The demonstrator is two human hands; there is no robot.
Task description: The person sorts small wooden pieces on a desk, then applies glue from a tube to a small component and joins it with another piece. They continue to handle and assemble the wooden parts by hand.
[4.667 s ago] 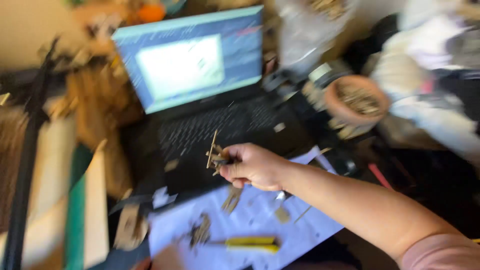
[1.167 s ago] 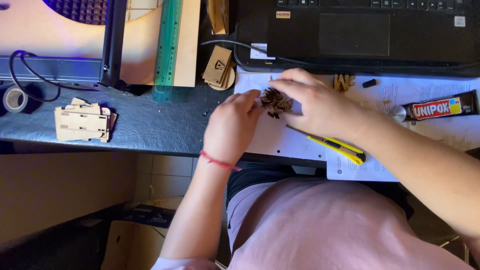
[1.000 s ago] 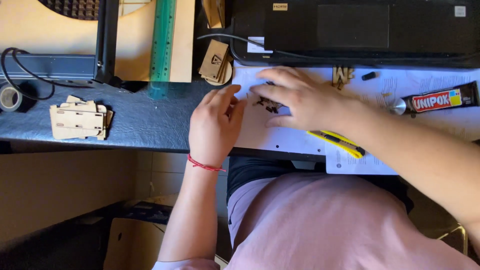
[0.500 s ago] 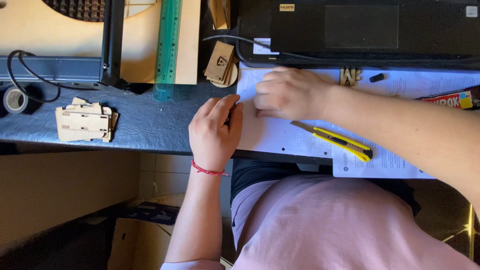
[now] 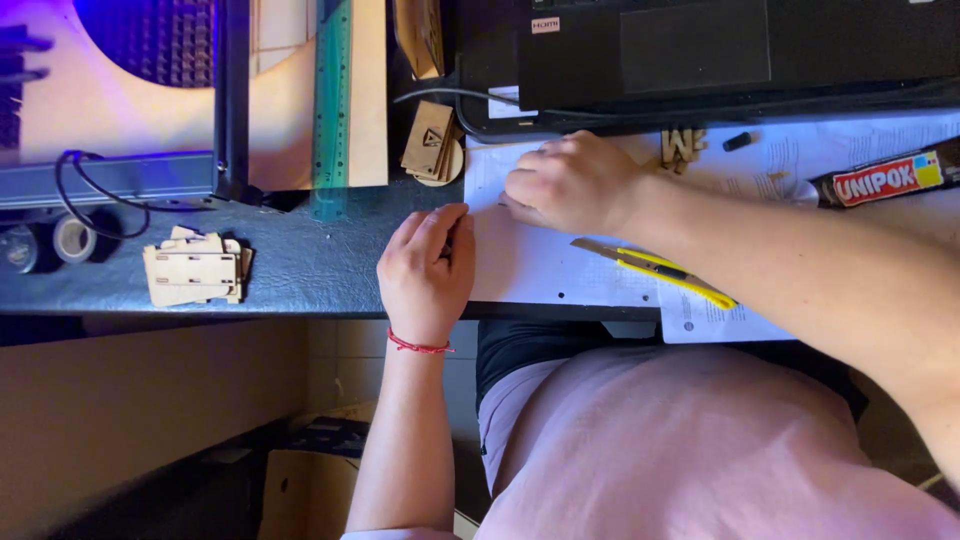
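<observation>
Right hand (image 5: 570, 183) curled on paper sheet (image 5: 560, 265) | yellow knife (image 5: 655, 270) lies diagonal

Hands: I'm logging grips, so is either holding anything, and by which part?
Cannot be told. The right hand is curled knuckles-up on the paper; the left hand rests at its edge.

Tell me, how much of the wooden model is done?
Looks done: one joined wooden block sits at the desk's left. In hand: the right hand presses on the paper, hiding whatever is under it; the left hand rests beside. Probably left: loose wooden pieces near the laptop, with glue tube and yellow knife lying unheld.
</observation>
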